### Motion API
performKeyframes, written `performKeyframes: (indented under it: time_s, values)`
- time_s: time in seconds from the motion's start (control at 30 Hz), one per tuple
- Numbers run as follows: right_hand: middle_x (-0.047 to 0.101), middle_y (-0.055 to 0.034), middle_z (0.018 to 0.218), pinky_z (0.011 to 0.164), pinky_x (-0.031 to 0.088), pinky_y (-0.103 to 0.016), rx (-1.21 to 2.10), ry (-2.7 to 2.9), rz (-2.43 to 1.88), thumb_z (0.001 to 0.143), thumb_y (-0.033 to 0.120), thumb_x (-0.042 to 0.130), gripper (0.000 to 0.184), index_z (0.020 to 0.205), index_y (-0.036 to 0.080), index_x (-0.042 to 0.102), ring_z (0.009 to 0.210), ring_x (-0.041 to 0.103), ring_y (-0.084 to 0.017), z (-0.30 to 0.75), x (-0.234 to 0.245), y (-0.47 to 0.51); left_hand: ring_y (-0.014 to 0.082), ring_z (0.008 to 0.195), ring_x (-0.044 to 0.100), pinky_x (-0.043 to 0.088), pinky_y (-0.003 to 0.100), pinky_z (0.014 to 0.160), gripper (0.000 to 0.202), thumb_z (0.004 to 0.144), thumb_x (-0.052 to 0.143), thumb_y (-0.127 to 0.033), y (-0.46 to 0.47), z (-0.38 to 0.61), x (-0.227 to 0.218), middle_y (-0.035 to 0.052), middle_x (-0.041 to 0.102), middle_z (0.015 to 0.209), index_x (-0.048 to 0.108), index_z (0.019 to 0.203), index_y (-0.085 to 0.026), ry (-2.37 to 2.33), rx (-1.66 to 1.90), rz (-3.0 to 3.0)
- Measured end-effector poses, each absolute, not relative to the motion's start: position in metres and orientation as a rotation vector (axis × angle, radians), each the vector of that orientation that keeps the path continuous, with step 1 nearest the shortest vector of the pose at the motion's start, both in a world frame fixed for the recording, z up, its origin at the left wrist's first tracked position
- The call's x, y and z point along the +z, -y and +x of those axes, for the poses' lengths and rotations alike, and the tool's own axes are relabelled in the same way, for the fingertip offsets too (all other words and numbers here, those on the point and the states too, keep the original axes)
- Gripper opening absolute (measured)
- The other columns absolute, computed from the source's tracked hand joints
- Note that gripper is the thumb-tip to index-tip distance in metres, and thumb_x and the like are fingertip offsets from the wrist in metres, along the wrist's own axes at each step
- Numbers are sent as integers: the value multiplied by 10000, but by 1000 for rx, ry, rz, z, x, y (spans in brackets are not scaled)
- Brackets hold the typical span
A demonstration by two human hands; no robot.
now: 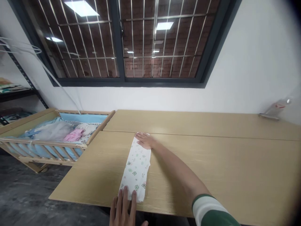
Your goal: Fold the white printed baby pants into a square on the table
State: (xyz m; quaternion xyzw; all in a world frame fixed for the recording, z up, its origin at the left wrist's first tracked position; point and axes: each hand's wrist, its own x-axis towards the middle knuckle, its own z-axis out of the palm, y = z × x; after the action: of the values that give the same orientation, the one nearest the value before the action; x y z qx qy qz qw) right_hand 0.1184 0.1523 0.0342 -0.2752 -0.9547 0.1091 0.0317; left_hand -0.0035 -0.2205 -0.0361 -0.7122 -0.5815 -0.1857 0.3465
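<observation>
A long, narrow folded white cloth [136, 166] with small green and grey prints lies on the light wooden table [211, 163], running away from me. My left hand [124, 208] lies flat on its near end by the table's front edge, fingers stretched out. My right hand [145, 140] is reached far forward and rests flat on the cloth's far end, fingers extended. Neither hand holds anything.
A wooden baby crib [56, 147] with blue lining, pink and white clothes stands left of the table. A dark shelf rack [14, 91] is at far left. A plastic bottle [276, 110] lies at the table's far right by the wall. A barred window is above.
</observation>
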Motion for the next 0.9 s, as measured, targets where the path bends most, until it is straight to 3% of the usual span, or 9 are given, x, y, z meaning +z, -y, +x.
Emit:
performKeyframes:
  time_s: [0.23, 0.3, 0.37, 0.43, 0.5, 0.53, 0.67, 0.8, 0.9]
  values:
    - [327, -167, 1639, 1262, 147, -463, 56, 2794, -757, 1042, 394, 385, 567, 1542, 128, 413, 1543, 236, -274, 117, 50, -123, 391, 1108, 651, 500, 564, 880, 667, 838, 587, -700, 214, -7, -26, 199, 672, 1296, 639, 1297, -220, 1566, -540, -1887]
    - [341, -195, 1624, 1239, 211, -490, 20, 2683, -765, 1019, 332, 435, 537, 1510, 114, 443, 1519, 277, -300, 121, 60, -98, 338, 1079, 676, 546, 497, 857, 532, 872, 613, -618, 210, -17, -16, 154, 693, 1268, 653, 1243, -238, 1552, -631, -1964]
    - [443, -211, 1549, 1173, 327, -491, 55, 2592, -802, 997, 281, 471, 481, 1447, 113, 503, 1426, 412, -314, 129, 72, -60, 274, 1081, 690, 581, 395, 830, 398, 926, 606, -503, 205, -29, -3, 120, 703, 1255, 646, 1220, -238, 1514, -752, -2064]
    - [661, -175, 1267, 1025, 463, -438, 188, 2555, -830, 999, 261, 471, 341, 1274, 130, 623, 1173, 603, -282, 139, 82, -13, 225, 1079, 699, 593, 318, 824, 329, 972, 568, -434, 202, -41, 11, 103, 713, 1236, 630, 1223, -231, 1459, -867, -2157]
    - [724, -87, 947, 891, 506, -350, 383, 2616, -733, 1032, 259, 423, 285, 1040, 173, 695, 901, 663, -208, 152, 90, 37, 199, 1054, 711, 595, 286, 837, 303, 996, 545, -417, 200, -50, 22, 85, 733, 1193, 624, 1222, -231, 1401, -934, -2232]
    - [719, -61, 890, 871, 504, -321, 463, 2642, -672, 1036, 269, 433, 280, 996, 187, 698, 847, 661, -186, 159, 93, 61, 190, 1041, 717, 596, 277, 844, 287, 1001, 544, -406, 200, -53, 26, 74, 742, 1170, 626, 1217, -234, 1375, -942, -2273]
    - [729, -62, 1077, 980, 480, -308, 568, 2665, -586, 998, 320, 554, 211, 1124, 215, 686, 1022, 662, -194, 183, 93, 127, 173, 1016, 728, 598, 270, 862, 216, 1009, 544, -335, 201, -55, 32, 32, 766, 1093, 647, 1179, -252, 1301, -909, -2423]
    - [671, -83, 1314, 1144, 399, -360, 525, 2649, -614, 980, 370, 605, 362, 1310, 219, 610, 1251, 589, -229, 199, 75, 149, 175, 969, 739, 604, 277, 834, 253, 1023, 520, -375, 203, -52, 27, 35, 772, 1073, 656, 1185, -237, 1241, -916, -2414]
    - [642, -97, 1368, 1148, 416, -380, 396, 2619, -631, 975, 309, 614, 430, 1391, 218, 550, 1298, 564, -242, 205, 54, 156, 159, 928, 741, 599, 262, 811, 259, 1051, 456, -329, 203, -52, 26, 30, 776, 1058, 663, 1168, -224, 1181, -910, -2414]
